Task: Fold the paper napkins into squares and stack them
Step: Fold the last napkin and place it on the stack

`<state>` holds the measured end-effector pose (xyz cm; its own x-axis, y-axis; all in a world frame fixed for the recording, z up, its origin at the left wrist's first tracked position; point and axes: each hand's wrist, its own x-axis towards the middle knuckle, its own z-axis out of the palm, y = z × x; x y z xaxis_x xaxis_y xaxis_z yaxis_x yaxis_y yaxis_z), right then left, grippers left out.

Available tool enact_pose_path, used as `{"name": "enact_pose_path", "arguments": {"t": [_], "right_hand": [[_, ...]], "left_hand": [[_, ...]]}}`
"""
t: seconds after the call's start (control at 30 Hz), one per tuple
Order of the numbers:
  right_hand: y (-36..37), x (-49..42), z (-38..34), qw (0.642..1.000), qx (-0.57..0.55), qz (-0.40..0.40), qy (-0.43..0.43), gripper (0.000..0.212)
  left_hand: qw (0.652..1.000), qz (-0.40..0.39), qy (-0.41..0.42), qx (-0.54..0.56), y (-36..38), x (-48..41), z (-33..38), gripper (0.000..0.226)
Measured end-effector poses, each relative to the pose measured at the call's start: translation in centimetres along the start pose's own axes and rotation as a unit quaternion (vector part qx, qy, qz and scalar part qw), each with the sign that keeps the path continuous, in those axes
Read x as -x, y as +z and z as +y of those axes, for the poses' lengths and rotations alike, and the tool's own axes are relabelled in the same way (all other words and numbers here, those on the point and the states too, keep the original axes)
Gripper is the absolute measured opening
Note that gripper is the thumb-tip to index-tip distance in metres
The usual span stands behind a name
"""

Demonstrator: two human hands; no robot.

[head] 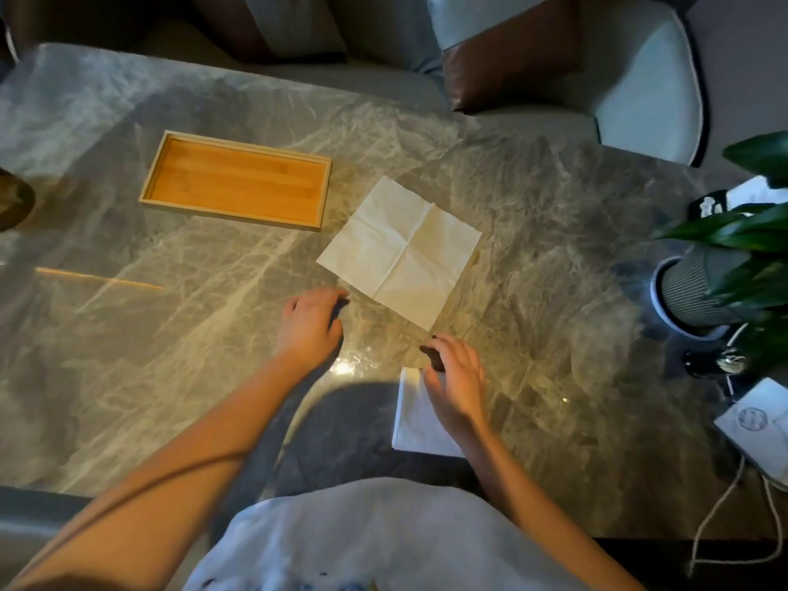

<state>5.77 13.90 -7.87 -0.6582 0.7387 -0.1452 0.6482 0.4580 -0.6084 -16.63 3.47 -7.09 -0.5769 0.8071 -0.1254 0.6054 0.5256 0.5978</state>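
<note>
An unfolded cream paper napkin point(401, 249) lies flat on the marble table point(170, 334), turned like a diamond, with crease lines crossing its middle. My left hand point(309, 324) hovers just left of its near corner, fingers spread and holding nothing. My right hand point(456, 381) is below that corner, fingers apart, and rests over the top edge of a white folded napkin pile point(415, 424) near the table's front edge. Neither hand touches the unfolded napkin.
An empty wooden tray point(236, 181) sits at the back left of the napkin. A potted plant point(699, 292) in a ribbed pot stands at the right edge, with paper bags point(759, 420) and cords beside it. Chairs point(639, 87) stand beyond the table.
</note>
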Motion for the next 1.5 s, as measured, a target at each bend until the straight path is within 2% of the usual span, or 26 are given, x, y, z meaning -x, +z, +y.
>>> {"name": "enact_pose_path", "arguments": {"t": [0.1, 0.2, 0.3, 0.47, 0.63, 0.7, 0.77, 0.83, 0.9, 1.0, 1.07, 1.13, 1.17, 1.27, 1.33, 1.4, 1.5], "right_hand": [[0.4, -2.4, -0.4, 0.999, 0.003, -0.039, 0.008, 0.039], [0.9, -3.8, -0.1, 0.995, 0.061, -0.073, 0.000, 0.041], [0.9, -3.8, 0.3, 0.992, 0.094, -0.085, -0.022, 0.047], [0.7, -4.0, -0.1, 0.995, 0.067, -0.017, -0.066, 0.042], [0.6, -4.0, -0.6, 0.993, 0.013, 0.042, -0.106, 0.036], [0.4, -3.8, -1.3, 0.994, -0.004, 0.051, -0.093, 0.034], [0.0, -3.4, -2.1, 0.993, -0.051, 0.066, -0.081, 0.031], [-0.5, -3.0, -2.9, 0.988, -0.120, 0.078, -0.058, 0.031], [-1.0, -2.5, -3.6, 0.976, -0.208, 0.067, -0.003, 0.036], [-1.4, -1.7, -4.3, 0.949, -0.304, 0.056, 0.058, 0.039], [-1.5, -1.3, -4.5, 0.947, -0.311, 0.054, 0.061, 0.041], [-1.6, -0.9, -4.7, 0.947, -0.314, 0.044, 0.052, 0.042], [-1.5, -0.7, -4.8, 0.947, -0.316, 0.036, 0.046, 0.043], [-1.5, -0.1, -5.0, 0.952, -0.304, 0.019, 0.023, 0.041], [-1.7, 0.3, -4.9, 0.959, -0.280, 0.028, 0.006, 0.034], [-1.9, 0.6, -4.8, 0.965, -0.258, 0.048, -0.007, 0.030], [-2.2, 0.8, -4.6, 0.952, -0.304, 0.040, 0.018, 0.034]], "left_hand": [[0.991, -0.057, 0.028, -0.115, 0.1, -3.0, -0.1, 0.059], [0.984, -0.106, -0.006, -0.143, 1.0, -4.3, -1.0, 0.067], [0.986, -0.073, -0.012, -0.147, 1.8, -3.6, -1.8, 0.065], [0.992, 0.056, 0.040, -0.105, 2.2, -1.3, -3.5, 0.032], [0.994, 0.081, 0.032, -0.064, 0.9, 1.3, -4.1, 0.006], [0.997, 0.072, 0.033, -0.023, -0.1, 2.1, -4.2, 0.015], [0.994, 0.071, 0.033, 0.071, -1.1, 3.0, -3.8, 0.014], [0.986, 0.066, -0.015, 0.150, -2.0, 4.2, -3.4, 0.012], [0.978, 0.070, -0.070, 0.183, -2.5, 5.7, -3.2, 0.020], [0.967, 0.076, -0.064, 0.234, -3.2, 7.6, -3.1, 0.018], [0.973, 0.055, -0.012, 0.222, -3.8, 8.6, -3.0, 0.038], [0.990, 0.019, 0.017, 0.138, -3.4, 9.5, -3.7, 0.056], [0.994, 0.012, 0.011, 0.104, -3.0, 9.9, -4.1, 0.057], [0.987, 0.050, -0.011, 0.153, -2.1, 10.5, -4.5, 0.030], [0.979, 0.065, -0.024, 0.191, -2.1, 10.7, -4.6, 0.034], [0.982, 0.073, -0.030, 0.169, -2.3, 11.0, -5.0, 0.036], [0.985, 0.068, -0.040, 0.156, -2.6, 11.5, -5.8, 0.032]]}}
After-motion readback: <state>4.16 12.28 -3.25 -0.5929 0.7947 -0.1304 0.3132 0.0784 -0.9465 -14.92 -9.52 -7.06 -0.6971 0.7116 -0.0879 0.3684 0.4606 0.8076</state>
